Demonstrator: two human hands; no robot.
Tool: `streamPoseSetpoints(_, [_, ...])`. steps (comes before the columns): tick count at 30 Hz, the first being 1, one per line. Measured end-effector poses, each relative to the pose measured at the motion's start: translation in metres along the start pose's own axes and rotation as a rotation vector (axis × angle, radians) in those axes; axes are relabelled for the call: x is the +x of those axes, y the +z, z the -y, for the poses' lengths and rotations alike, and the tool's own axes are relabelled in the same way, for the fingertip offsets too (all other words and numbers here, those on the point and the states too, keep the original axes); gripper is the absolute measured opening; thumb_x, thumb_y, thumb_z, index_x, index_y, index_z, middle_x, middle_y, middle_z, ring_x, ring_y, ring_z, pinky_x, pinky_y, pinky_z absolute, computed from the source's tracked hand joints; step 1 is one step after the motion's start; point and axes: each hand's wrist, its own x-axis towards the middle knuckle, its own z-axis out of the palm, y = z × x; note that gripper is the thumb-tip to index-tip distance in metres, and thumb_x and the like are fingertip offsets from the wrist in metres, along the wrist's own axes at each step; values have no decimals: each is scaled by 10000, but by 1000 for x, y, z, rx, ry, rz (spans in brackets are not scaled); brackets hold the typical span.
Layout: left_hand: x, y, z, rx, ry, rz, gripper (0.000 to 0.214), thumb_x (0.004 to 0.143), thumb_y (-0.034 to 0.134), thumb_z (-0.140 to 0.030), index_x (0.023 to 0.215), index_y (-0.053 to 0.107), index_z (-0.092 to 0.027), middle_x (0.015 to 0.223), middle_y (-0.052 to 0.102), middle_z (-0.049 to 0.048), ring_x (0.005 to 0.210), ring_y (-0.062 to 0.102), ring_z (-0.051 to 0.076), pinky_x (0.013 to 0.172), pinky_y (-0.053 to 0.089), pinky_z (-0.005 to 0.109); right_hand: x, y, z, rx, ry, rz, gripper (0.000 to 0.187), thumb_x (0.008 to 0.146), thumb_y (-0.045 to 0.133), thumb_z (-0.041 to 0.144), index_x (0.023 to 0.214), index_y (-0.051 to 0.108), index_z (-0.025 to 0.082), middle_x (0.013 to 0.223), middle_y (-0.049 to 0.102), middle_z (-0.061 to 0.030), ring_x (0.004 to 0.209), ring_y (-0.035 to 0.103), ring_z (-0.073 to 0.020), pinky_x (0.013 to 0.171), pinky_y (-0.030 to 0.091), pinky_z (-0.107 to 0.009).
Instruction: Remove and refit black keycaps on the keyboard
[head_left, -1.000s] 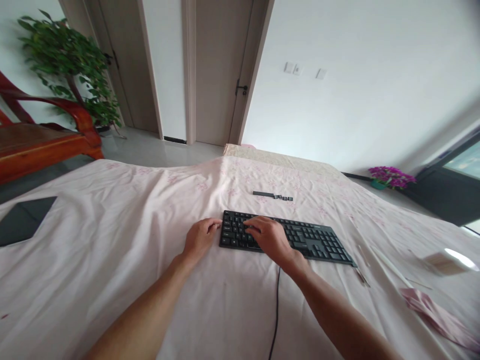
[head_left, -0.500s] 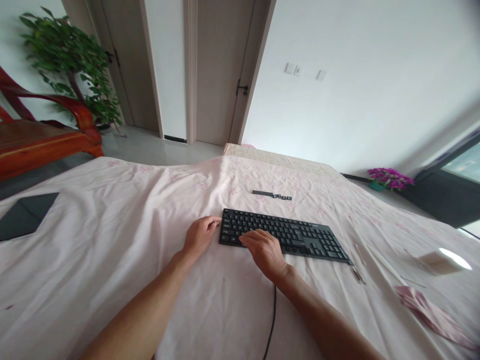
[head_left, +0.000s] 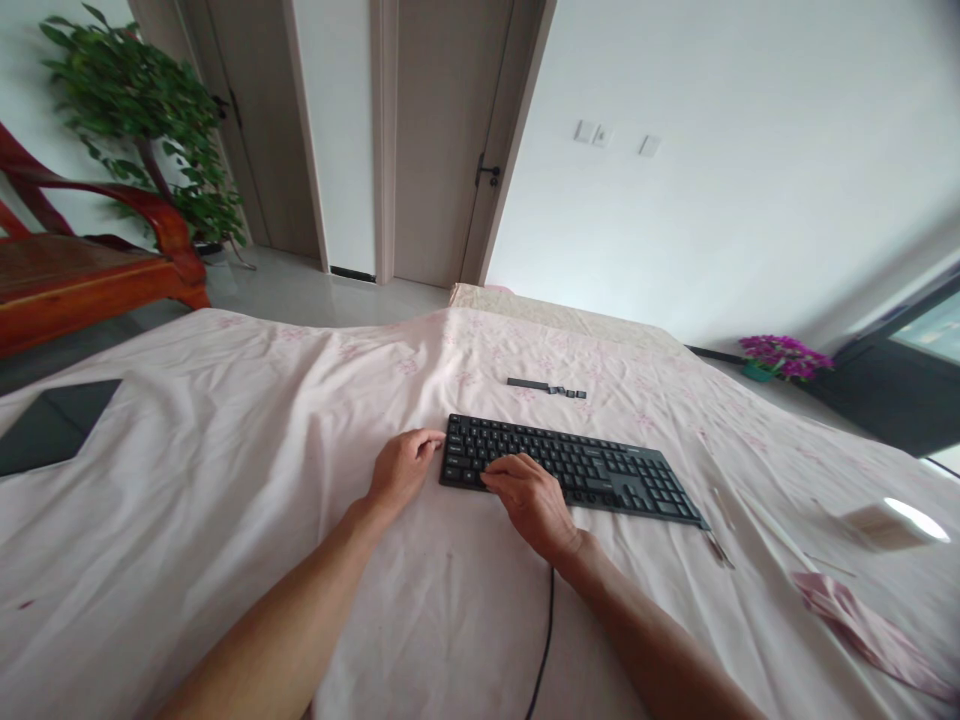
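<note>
a black keyboard (head_left: 630, 478) lies right of the middle of the frame, slanting a little down toward the right, flat on a pale pink cloth (head_left: 405, 610) with a faint flower pattern. the left hand (head_left: 403, 465) rests on the cloth at the keyboard's left end, fingers curled in, thumb side toward the keys; its fingertips are at the edge, but whether they grip it i cannot tell. the right hand (head_left: 532, 497) is bent over the lower left part of the keyboard, fingers drawn together and pointing left, tips at the bottom row of keys; whether anything is pinched between them is hidden. a thin black cable (head_left: 550, 630) runs from under the right hand to the bottom of the frame.

just above the keyboard, near the centre, a long black bar (head_left: 527, 383) lies beside a short row of small black keycaps (head_left: 571, 393). near the keyboard's lower right corner is a slim metal tool (head_left: 720, 549). at the lower right of the frame there is a crumpled pink fabric (head_left: 862, 620), with a blurred boxy object (head_left: 889, 525) above it. a dark flat panel (head_left: 56, 425) lies at the left edge. a wooden chair (head_left: 97, 270) and a leafy plant (head_left: 135, 100) fill the upper left.
</note>
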Motion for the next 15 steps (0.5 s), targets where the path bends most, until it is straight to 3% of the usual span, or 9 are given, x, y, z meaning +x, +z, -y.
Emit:
streamPoseSetpoints(9, [0,0,-1,11,-4,6,284,875,441,-247,1011,689,-251,1003,723,-2,925,658,154,833,492,240,-4,-5,8,-116,-74,49,317,865,490,63,1060,674,232,1006,644,-47,918,518,-185,811,416,-316])
streamPoseSetpoints(15, [0,0,-1,7,-9,14,289,882,434,-252,1023,686,-255,1019,719,-1,936,654,155,835,490,244,-4,-3,12,-157,-57,72,291,868,499,65,1032,675,229,1015,645,-49,937,507,-193,809,391,-328])
